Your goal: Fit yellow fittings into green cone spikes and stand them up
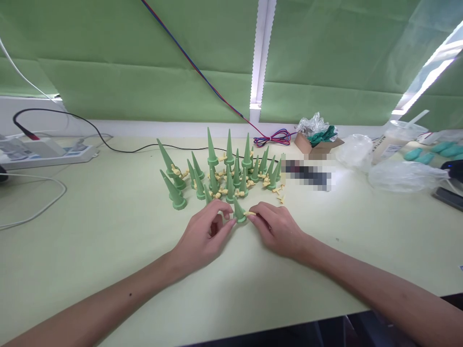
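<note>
"How far does the table (90, 255) go?"
"Wide at lower left. It's flat, and its edge is bottom right."
"Where's the small cone (238, 209)?"
"Middle: green, pointy, round at the bottom. The right hand (277, 226) pinches a yellow piece (249, 213) beside it. The left hand (204, 233) curls close; I can't tell if it grips."

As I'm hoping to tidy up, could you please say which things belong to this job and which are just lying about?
In the job:
Green cone beside the left hand
Yellow piece in right hand
Other cones, yellow pieces

Apparently lying about:
Power strip
Coiled cable
Cardboard box
Drink cup
Plastic bag
</note>
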`<state>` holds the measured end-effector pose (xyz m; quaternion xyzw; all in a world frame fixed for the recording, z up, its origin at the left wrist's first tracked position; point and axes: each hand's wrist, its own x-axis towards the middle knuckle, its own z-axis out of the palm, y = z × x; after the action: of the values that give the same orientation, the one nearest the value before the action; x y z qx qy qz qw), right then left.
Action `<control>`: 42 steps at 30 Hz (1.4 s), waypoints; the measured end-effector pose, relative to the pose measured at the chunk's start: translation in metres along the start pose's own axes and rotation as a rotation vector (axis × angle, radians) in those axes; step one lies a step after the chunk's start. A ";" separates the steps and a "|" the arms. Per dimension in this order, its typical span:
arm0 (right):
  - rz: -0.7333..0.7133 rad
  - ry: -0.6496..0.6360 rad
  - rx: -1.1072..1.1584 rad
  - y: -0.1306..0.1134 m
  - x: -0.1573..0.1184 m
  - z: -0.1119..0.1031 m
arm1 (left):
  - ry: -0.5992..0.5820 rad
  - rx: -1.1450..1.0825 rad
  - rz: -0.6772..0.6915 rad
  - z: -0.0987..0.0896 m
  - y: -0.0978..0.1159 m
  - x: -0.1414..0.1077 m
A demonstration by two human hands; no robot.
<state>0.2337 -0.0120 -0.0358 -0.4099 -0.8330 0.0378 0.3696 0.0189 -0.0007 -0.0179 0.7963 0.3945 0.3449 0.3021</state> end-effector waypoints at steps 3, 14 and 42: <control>0.021 0.055 0.017 0.000 0.001 0.000 | -0.010 0.029 -0.017 -0.002 0.002 0.002; -0.089 -0.018 -0.012 0.000 0.000 -0.002 | -0.186 -0.156 -0.187 -0.006 -0.001 0.007; -0.085 -0.056 0.029 0.002 -0.003 -0.001 | -0.192 -0.013 -0.103 -0.009 0.008 0.008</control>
<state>0.2374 -0.0130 -0.0374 -0.3676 -0.8590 0.0459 0.3533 0.0187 0.0042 -0.0043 0.8024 0.4020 0.2538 0.3608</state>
